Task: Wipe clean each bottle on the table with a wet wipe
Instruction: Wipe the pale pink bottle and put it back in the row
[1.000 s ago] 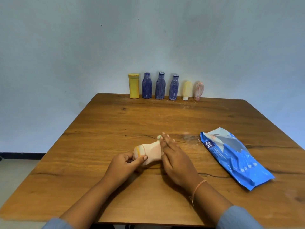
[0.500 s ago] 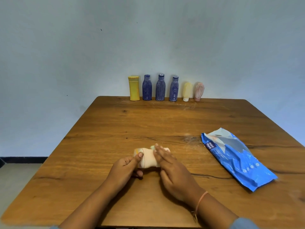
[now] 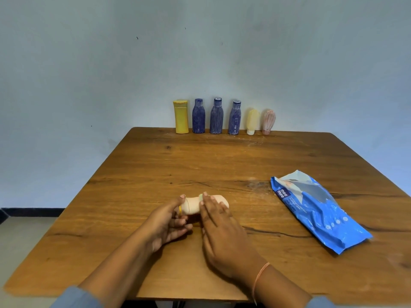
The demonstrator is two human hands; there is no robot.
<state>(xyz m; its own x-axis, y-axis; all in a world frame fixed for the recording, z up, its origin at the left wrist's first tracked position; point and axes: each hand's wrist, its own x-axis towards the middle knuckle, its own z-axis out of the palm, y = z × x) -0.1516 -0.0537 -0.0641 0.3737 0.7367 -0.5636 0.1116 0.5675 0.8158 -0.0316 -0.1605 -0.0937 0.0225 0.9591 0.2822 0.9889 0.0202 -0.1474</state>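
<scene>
Peach plastic bottle [image 3: 192, 205] is lying sideways on the bench [image 3: 200, 165], lower centre of the frame. Left hand [image 3: 164, 225] is curling its fingers round the capped end; right hand [image 3: 222, 232] is pressing straight fingers across the body. Probably light, smooth and rolling easily; the narrow waist looks grippable.

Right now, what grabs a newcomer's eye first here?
A peach plastic bottle lies sideways at the wooden table's near middle; the left hand grips its end, the right hand presses flat on it. A blue wet-wipe pack lies right of them, six upright bottles line the far edge.
</scene>
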